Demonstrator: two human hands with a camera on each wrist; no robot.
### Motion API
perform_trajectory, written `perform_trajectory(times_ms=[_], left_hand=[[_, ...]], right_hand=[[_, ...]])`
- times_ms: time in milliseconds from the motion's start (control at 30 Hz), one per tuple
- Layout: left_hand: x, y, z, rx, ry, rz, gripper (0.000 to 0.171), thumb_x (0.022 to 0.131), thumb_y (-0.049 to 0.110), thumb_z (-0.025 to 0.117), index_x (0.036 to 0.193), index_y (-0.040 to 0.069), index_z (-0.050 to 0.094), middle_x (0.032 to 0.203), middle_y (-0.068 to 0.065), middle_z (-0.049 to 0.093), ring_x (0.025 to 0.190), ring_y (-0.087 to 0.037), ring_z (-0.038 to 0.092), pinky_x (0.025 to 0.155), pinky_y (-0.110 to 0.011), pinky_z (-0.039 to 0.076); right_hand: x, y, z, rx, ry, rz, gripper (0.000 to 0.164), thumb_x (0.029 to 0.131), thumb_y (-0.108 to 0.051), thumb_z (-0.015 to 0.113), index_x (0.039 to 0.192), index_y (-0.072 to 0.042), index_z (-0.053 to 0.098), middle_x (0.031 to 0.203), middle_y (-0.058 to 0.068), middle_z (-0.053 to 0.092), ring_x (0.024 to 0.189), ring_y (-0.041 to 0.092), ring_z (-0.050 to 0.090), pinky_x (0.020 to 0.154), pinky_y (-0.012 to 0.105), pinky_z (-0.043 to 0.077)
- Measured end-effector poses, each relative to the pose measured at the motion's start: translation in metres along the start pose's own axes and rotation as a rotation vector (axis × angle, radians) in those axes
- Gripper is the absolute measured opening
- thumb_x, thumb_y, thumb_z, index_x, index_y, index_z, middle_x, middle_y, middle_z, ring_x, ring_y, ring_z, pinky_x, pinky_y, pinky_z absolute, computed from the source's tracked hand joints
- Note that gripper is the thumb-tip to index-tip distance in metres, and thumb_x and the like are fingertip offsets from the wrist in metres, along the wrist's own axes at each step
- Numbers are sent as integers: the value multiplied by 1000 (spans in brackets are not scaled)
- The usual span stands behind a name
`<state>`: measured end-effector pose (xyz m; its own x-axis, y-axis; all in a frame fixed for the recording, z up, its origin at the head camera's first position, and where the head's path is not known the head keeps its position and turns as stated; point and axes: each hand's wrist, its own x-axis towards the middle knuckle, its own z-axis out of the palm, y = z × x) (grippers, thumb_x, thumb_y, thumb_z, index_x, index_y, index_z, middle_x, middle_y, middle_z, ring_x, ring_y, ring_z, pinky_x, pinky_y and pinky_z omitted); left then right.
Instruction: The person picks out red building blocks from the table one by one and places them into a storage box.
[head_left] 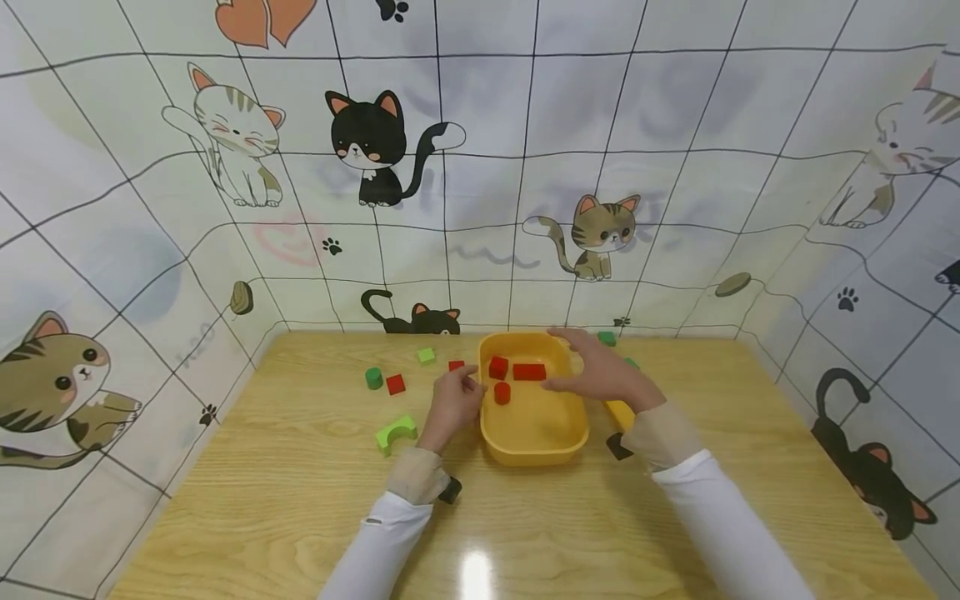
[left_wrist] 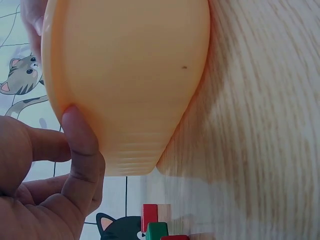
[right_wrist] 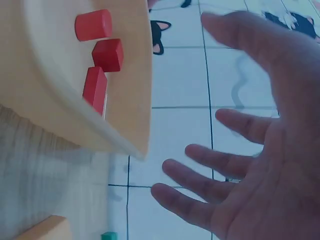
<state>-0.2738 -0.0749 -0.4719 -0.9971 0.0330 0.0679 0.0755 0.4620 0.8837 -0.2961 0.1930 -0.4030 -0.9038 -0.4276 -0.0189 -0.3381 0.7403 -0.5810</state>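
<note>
Yellow bin (head_left: 534,429) sitting mid-tabletop (head_left: 285,500), between both hands! Left hand (head_left: 454,406) touching its left rim, fingers bending; whether they're pinching, cannot tell. Right hand (head_left: 598,372) spreading released fingers near right rim, holding nothing. Good handling, likely: keeping bin level, pressing opposite sides evenly, so red cylinder (head_left: 502,393), red cube (head_left: 498,367), red bar (head_left: 529,372) aren't sliding. Edges: wall (head_left: 483,242) standing behind, light-green arch (head_left: 394,428) lying left, yellow block (head_left: 619,414) right; bare wood opening in front.
</note>
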Motion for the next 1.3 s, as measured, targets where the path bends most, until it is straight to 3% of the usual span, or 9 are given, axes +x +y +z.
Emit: perform_trajectory(times_ms=[267, 467, 700, 767, 900, 1300], left_hand=[[0, 0, 1, -4, 13, -2, 41, 100, 5, 69, 138, -8, 64, 98, -18, 70, 71, -17, 60, 56, -24, 51], [0, -2, 0, -11, -7, -23, 43, 101, 8, 69, 142, -6, 62, 100, -16, 69, 71, -17, 60, 56, -24, 53], [-2, -2, -1, -3, -12, -19, 44, 101, 7, 69, 142, -5, 62, 101, -17, 70, 72, -17, 61, 56, -25, 54], [-2, -2, -1, 0, -13, -12, 44, 101, 7, 69, 143, -6, 62, 102, -17, 70, 72, -17, 62, 55, -25, 55], [-3, -1, -1, -5, -11, -17, 44, 102, 8, 68, 143, -6, 62, 102, -17, 69, 71, -16, 61, 55, -24, 54], [-3, 0, 0, -10, -10, -27, 44, 101, 8, 69, 143, -5, 62, 102, -17, 70, 67, -16, 60, 55, -24, 54]], right_hand=[[-10, 21, 4, 91, 42, 125, 88, 99, -42, 74, 167, -10, 29, 164, 29, 41, 143, 52, 50, 110, 65, 49], [-17, 25, 8, 128, 37, 209, 81, 100, -43, 71, 161, -1, 39, 152, 31, 54, 135, 49, 59, 108, 59, 53], [-19, 30, 17, 283, 47, 299, 67, 103, -33, 69, 155, 4, 47, 139, 30, 63, 99, 32, 77, 95, 47, 63], [-19, 32, 19, 342, 35, 307, 65, 104, -28, 68, 154, 6, 47, 137, 31, 62, 89, 28, 79, 91, 46, 64], [-19, 36, 23, 384, 41, 298, 56, 103, -22, 67, 150, 6, 52, 129, 29, 65, 85, 20, 77, 87, 44, 66], [-19, 38, 26, 392, 77, 305, 45, 101, -13, 65, 141, 9, 60, 116, 24, 68, 81, 19, 74, 80, 41, 67]])
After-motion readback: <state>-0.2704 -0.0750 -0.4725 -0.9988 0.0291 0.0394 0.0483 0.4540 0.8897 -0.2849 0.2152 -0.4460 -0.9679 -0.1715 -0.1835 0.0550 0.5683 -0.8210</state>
